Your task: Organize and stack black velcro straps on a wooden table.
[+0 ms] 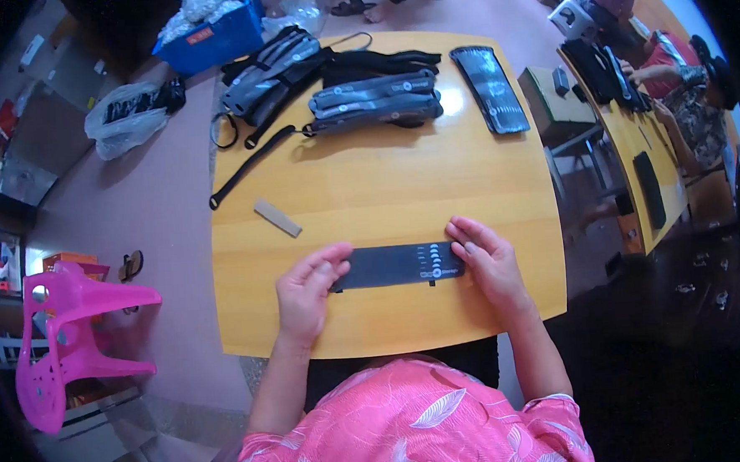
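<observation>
A flat, dark rectangular piece point(380, 266) with white printed marks at its right end lies level in front of me, at the near side of the yellow table point(375, 323). My left hand point(304, 291) pinches its left end between thumb and fingers. At the opposite end my right hand point(491, 266) grips it, thumb on the top face. Two small black tabs stick out along its near edge. Beyond my left hand rests a small grey-brown strip point(277, 218).
Grey and black folded straps point(372, 101) are piled at the table's far side, beside more bundled straps point(270, 81). A shiny dark package point(490, 89) lies far right. A pink stool point(74, 338) stands left; a blue crate point(213, 40) is behind. Another person point(681, 89) sits at a second table.
</observation>
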Demonstrator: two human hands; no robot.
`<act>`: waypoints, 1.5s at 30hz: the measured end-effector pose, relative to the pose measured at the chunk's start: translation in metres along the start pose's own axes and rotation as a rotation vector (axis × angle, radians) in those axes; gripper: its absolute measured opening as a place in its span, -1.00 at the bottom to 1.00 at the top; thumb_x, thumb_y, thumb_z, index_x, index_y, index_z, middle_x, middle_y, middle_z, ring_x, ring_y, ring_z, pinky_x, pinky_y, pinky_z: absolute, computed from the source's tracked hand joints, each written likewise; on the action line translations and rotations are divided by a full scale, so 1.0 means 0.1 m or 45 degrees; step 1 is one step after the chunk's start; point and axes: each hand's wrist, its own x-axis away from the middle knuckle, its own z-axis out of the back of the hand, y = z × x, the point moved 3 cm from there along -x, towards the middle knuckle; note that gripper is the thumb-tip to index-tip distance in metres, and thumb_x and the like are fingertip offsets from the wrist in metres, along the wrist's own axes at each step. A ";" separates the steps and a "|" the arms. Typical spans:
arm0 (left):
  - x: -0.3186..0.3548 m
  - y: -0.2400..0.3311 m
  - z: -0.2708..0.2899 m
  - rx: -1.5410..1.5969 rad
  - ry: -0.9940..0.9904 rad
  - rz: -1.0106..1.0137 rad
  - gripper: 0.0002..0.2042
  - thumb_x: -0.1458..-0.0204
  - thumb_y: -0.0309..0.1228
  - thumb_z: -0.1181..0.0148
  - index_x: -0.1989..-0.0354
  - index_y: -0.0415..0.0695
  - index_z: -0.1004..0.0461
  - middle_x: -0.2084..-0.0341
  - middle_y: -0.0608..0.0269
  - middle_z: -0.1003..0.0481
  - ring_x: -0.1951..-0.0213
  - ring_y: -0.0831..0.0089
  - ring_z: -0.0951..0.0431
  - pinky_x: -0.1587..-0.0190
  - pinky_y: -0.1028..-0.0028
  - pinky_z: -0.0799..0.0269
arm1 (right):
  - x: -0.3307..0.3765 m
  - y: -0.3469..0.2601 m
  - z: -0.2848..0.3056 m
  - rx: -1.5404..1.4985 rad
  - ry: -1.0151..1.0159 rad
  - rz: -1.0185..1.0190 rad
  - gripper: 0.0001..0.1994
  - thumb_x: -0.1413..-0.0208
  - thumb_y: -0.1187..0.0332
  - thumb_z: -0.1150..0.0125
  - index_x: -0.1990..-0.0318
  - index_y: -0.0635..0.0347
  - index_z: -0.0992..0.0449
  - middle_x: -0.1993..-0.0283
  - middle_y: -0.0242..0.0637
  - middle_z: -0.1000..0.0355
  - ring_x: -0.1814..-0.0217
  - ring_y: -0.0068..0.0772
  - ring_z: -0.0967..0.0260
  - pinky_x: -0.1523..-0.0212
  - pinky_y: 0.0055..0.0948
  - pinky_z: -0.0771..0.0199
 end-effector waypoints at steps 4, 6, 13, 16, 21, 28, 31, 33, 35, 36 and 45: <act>-0.08 0.27 -0.19 -0.470 -0.116 -0.178 -0.81 -0.18 -0.58 -0.03 0.13 -0.34 -0.54 0.01 0.04 -0.51 0.15 0.30 -0.61 0.14 0.47 -0.51 | -0.01 -0.11 0.03 0.007 -0.070 0.046 -0.65 -0.24 0.59 0.02 -0.18 0.44 -0.36 -0.17 -0.09 -0.40 -0.22 -0.32 -0.37 -0.19 -0.44 -0.42; -0.37 0.34 -0.16 -0.950 -0.064 -0.597 -0.81 -0.09 -0.58 -0.18 0.12 -0.31 -0.52 0.13 0.06 -0.55 0.19 0.32 -0.59 0.24 0.47 -0.49 | -0.08 -0.29 -0.03 0.514 -0.176 0.375 -0.67 -0.20 0.59 -0.05 -0.12 0.37 -0.44 -0.14 -0.11 -0.42 -0.18 -0.37 -0.39 -0.15 -0.41 -0.44; -1.50 0.60 -0.25 -1.731 0.201 -1.413 -0.73 0.10 -0.63 -0.19 0.16 -0.25 -0.50 0.16 0.03 -0.49 0.13 0.08 -0.49 0.05 0.27 -0.41 | -1.07 -0.86 -0.99 1.220 -0.183 1.512 -0.75 0.08 0.63 -0.17 0.18 0.27 -0.52 0.00 0.01 -0.44 -0.11 0.09 -0.37 -0.11 -0.14 -0.41; -1.74 0.59 -0.22 -1.879 0.229 -1.356 -0.76 0.17 -0.62 -0.20 0.25 -0.21 -0.51 0.21 0.09 -0.47 0.12 0.07 -0.44 0.01 0.19 -0.36 | -1.54 -0.87 -1.34 1.305 -0.244 1.531 -0.75 0.11 0.58 -0.21 0.19 0.25 -0.53 -0.01 -0.03 -0.42 -0.14 0.07 -0.35 -0.10 -0.13 -0.41; -1.78 0.53 -0.26 -1.960 0.152 -1.479 -0.90 0.17 -0.58 -0.21 0.43 -0.18 -0.48 0.30 0.14 -0.46 0.19 0.15 -0.45 0.16 0.23 -0.36 | -2.27 -0.73 -1.52 1.461 -0.355 1.093 -0.68 0.11 0.31 -0.30 0.14 0.16 -0.57 0.06 -0.13 -0.43 -0.11 -0.05 -0.30 -0.09 -0.22 -0.34; -1.81 0.59 -0.30 -1.987 -0.037 -1.553 -0.86 0.18 -0.62 -0.20 0.42 -0.13 -0.44 0.35 0.18 -0.43 0.23 0.15 -0.42 0.16 0.24 -0.29 | -2.38 -0.68 -1.57 1.604 -0.356 1.043 -0.52 0.19 0.20 -0.41 0.06 0.18 -0.57 -0.04 -0.10 -0.41 -0.14 -0.03 -0.29 -0.18 -0.12 -0.30; -1.83 0.60 -0.34 -1.993 -0.076 -1.486 -0.84 0.19 -0.61 -0.19 0.40 -0.13 -0.43 0.36 0.18 -0.41 0.22 0.13 -0.40 0.16 0.22 -0.29 | -2.38 -0.79 -1.60 1.564 -0.417 0.842 -0.40 0.21 0.21 -0.48 -0.06 0.25 -0.52 -0.17 0.02 -0.35 -0.27 0.07 -0.24 -0.25 -0.20 -0.28; -1.85 0.61 -0.34 -1.960 0.015 -1.413 -0.85 0.19 -0.60 -0.19 0.41 -0.12 -0.43 0.37 0.17 -0.39 0.21 0.11 -0.39 0.17 0.21 -0.28 | -2.44 -0.84 -1.60 1.559 -0.389 0.682 -0.37 0.24 0.22 -0.51 -0.08 0.19 -0.51 -0.16 0.01 -0.36 -0.27 0.06 -0.23 -0.27 -0.23 -0.26; -1.92 0.56 -0.29 -1.974 0.058 -1.409 -0.85 0.21 -0.61 -0.19 0.43 -0.13 -0.42 0.37 0.16 -0.38 0.21 0.11 -0.38 0.18 0.21 -0.27 | -2.53 -0.79 -1.57 1.552 -0.403 0.751 -0.36 0.23 0.20 -0.50 -0.10 0.18 -0.50 -0.17 0.00 -0.36 -0.27 0.04 -0.24 -0.29 -0.20 -0.23; -1.94 0.56 -0.28 -1.990 0.097 -1.397 -0.85 0.22 -0.61 -0.19 0.45 -0.13 -0.41 0.38 0.15 -0.37 0.22 0.11 -0.38 0.19 0.21 -0.26 | -2.52 -0.81 -1.58 1.542 -0.419 0.813 -0.36 0.22 0.18 -0.48 -0.11 0.16 -0.50 -0.17 -0.01 -0.36 -0.27 0.01 -0.25 -0.30 -0.18 -0.20; -1.82 0.70 -0.48 -2.186 -0.165 -1.804 -0.95 0.15 -0.47 -0.09 0.54 -0.09 -0.34 0.51 0.20 -0.32 0.33 0.25 -0.39 0.24 0.25 -0.23 | -2.52 -0.86 -1.58 1.678 -0.601 0.593 -0.35 0.15 0.04 -0.30 -0.15 0.13 -0.48 -0.30 -0.03 -0.26 -0.37 -0.09 -0.15 -0.28 0.01 -0.01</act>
